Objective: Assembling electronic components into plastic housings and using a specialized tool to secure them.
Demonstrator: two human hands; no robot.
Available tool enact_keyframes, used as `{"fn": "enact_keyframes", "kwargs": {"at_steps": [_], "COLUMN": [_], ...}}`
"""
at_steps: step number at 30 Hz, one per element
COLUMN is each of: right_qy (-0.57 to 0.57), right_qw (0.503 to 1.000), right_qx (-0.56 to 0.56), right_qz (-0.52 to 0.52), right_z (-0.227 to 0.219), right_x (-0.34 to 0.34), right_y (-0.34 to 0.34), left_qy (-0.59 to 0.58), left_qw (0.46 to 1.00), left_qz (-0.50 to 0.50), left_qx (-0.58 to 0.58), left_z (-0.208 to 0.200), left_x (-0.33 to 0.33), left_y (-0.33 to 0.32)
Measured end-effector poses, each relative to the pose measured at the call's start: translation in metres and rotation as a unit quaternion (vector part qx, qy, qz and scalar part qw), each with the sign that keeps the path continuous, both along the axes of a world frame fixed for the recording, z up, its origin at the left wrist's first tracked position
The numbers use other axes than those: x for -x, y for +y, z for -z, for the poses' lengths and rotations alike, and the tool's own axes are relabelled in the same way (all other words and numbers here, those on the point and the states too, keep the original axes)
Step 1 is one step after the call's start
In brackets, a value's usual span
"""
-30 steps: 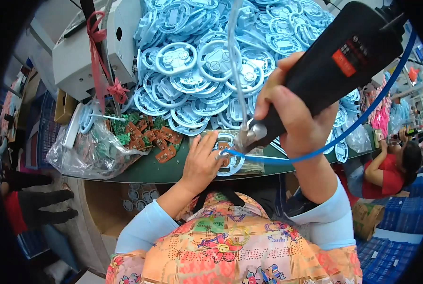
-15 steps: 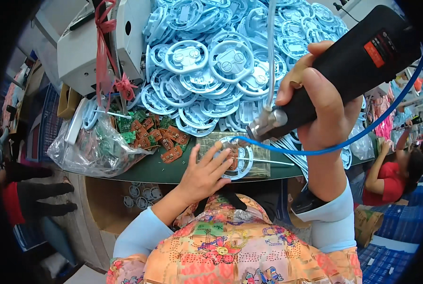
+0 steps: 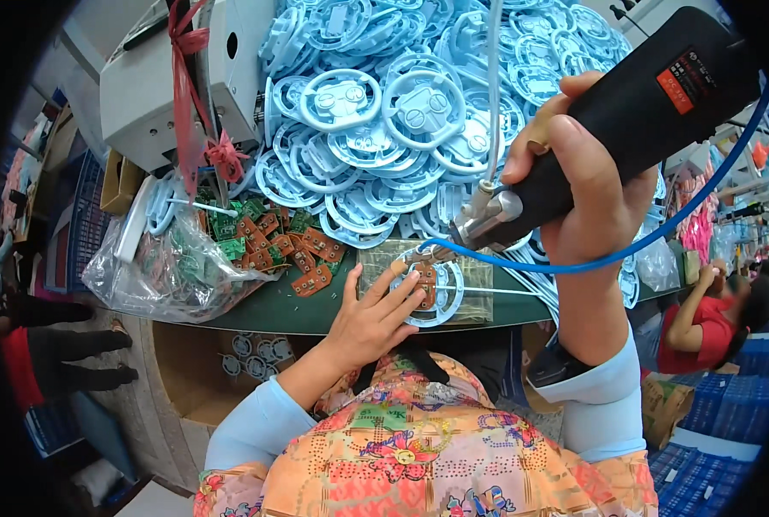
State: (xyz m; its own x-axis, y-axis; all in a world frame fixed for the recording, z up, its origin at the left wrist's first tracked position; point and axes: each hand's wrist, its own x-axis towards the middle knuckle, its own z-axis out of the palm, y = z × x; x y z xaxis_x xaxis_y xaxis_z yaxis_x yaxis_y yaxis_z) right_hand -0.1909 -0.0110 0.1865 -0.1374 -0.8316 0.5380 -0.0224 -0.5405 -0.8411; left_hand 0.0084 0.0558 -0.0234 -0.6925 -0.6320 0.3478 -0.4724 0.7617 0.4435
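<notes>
In my right hand [image 3: 598, 172] is a black power screwdriver [image 3: 643, 116], gripped round its body and slanting down to the left. A metal fitting and a clear tube [image 3: 494, 103] join its front end, and a blue hose [image 3: 574, 277] loops from its tip. Below the tip lies a light-blue plastic ring piece [image 3: 455, 302] with a brown circuit board [image 3: 425, 291] in it. My left hand [image 3: 367, 323] rests at the ring's left side, fingers spread and fingertips against it. The tip's exact contact point is hidden by my fingers.
Light-blue plastic ring pieces [image 3: 341, 99] are heaped at the back. To the left are brown and green circuit boards [image 3: 311, 250], a plastic bag [image 3: 186, 276] and a grey machine [image 3: 182, 95]. White rods [image 3: 531, 267] lie right. A person in red [image 3: 703, 323] sits far right.
The screwdriver's front end has shifted slightly upward in my right hand, and more of the brown circuit board shows. My left hand stays almost in place.
</notes>
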Motion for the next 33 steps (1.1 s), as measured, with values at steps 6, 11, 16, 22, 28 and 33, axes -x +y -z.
{"fn": "enact_keyframes", "kwargs": {"at_steps": [6, 11, 16, 22, 28, 33], "right_qy": [-0.048, 0.005, -0.052, -0.025, -0.007, -0.011], "right_qw": [0.999, 1.0, 0.997, 0.998, 1.0, 1.0], "right_qx": [0.019, -0.01, 0.037, 0.009, 0.004, -0.009], "right_qz": [-0.014, -0.016, -0.045, -0.05, -0.027, -0.012], "right_z": [0.004, 0.0, -0.032, -0.01, -0.004, 0.001], "right_x": [-0.003, -0.01, 0.021, 0.012, 0.01, 0.006], "right_y": [0.004, 0.004, 0.025, 0.037, 0.034, 0.032], "left_qy": [0.004, 0.004, 0.009, -0.016, -0.022, -0.019], "left_qw": [1.0, 1.0, 0.999, 0.997, 0.996, 0.996], "left_qz": [-0.002, -0.008, -0.039, -0.055, -0.062, -0.063], "left_qx": [0.009, 0.03, 0.035, 0.043, 0.054, 0.054], "left_z": [-0.001, -0.004, -0.007, -0.004, -0.004, -0.004], "left_x": [0.002, 0.003, 0.012, 0.017, 0.018, 0.018], "left_y": [0.002, 0.002, -0.003, -0.005, -0.005, -0.005]}}
